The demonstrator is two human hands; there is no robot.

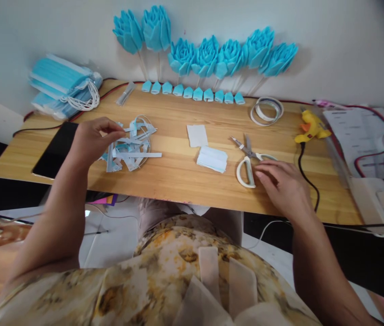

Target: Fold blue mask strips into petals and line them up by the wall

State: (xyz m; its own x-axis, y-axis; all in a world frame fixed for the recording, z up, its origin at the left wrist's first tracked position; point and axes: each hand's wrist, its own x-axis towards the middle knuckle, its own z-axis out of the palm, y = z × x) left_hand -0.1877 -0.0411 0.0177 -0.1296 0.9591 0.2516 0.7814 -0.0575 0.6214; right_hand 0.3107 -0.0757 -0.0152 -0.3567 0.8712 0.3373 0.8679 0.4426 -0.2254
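Scissors with white loop handles and grey metal blades [253,155] are lying flat on a light-brown wood-grained tabletop [178,185]. Their blades are standing apart and pointing toward the wall, leaning a little left; their long axis is running from far left to near right, the loops facing the person. The bare right hand [283,185] is resting at the scissors' right loop, fingers loosely curling; whether it is gripping the loop, I cannot tell. Well left of the scissors, the bare left hand [93,140] is holding thumb and forefinger together at a tangled heap of pale-blue and white fabric strips [132,149]; whether it is pinching one, I cannot tell.

Just left of the scissors, a small stack of pale-blue pleated fabric pieces [212,159] is lying, its long axis slanting slightly nearer toward the right. Bare wood is stretching beyond the scissors up to a row of small folded blue fabric buds [197,94], and a bare band is running between the scissors and the tabletop's front edge. Right of the scissors, a yellow duck-shaped tool with a black cord [312,127] is bounding the free room.
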